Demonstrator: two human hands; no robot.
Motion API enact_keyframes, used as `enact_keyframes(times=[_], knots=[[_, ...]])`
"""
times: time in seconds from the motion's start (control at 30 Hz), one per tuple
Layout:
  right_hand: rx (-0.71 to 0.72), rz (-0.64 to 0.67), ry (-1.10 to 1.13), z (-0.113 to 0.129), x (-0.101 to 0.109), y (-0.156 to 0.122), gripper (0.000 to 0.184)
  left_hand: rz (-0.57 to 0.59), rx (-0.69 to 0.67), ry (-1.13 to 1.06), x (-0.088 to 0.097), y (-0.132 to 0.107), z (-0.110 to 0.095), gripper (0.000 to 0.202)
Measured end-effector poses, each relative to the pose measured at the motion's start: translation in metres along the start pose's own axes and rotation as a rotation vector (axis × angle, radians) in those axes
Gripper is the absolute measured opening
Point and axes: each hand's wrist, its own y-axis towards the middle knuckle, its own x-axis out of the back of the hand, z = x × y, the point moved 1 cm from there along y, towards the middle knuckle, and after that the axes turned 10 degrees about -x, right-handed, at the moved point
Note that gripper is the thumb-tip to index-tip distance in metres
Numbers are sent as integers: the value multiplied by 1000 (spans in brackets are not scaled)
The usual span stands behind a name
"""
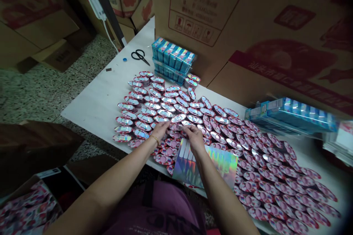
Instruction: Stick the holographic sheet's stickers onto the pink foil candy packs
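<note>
My left hand [161, 131], with a yellow bracelet on its wrist, is over the middle of many small packs with oval tops. Its fingers are closed at one oval-topped pack [174, 126]; whether they grip anything is unclear. Beside it, my right hand [193, 137] pinches at the same spot, on something small that its fingers largely hide. Under my right wrist lies a shiny rainbow sticker sheet [220, 165], with pale strips at its upper left. Packs at the left carry silvery labels [150, 105]; those at the right show a pink round spot [267, 187].
Black scissors [140, 57] and a blue cap [125, 60] lie on the white table [88, 108]. Blue wrapped boxes [173, 60] stand at the back, more blue boxes [298, 114] at the right. A large carton [248, 18] rises behind. An open box [33, 205] sits lower left.
</note>
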Motion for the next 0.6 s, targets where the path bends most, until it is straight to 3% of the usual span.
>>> enact_keyframes(times=[0.13,0.2,0.4,0.6], knots=[[-13,-2,8,1,-1,0,19,153,10,-43,-3,-1,-1,41],[-10,-8,-13,-1,-1,2,20,177,5,-37,-4,-1,-1,38],[1,-21,-71,-8,2,10,23,125,-23,46,-2,1,1,31],[256,-259,-552,-16,5,23,20,-52,-260,588,6,14,4,17]])
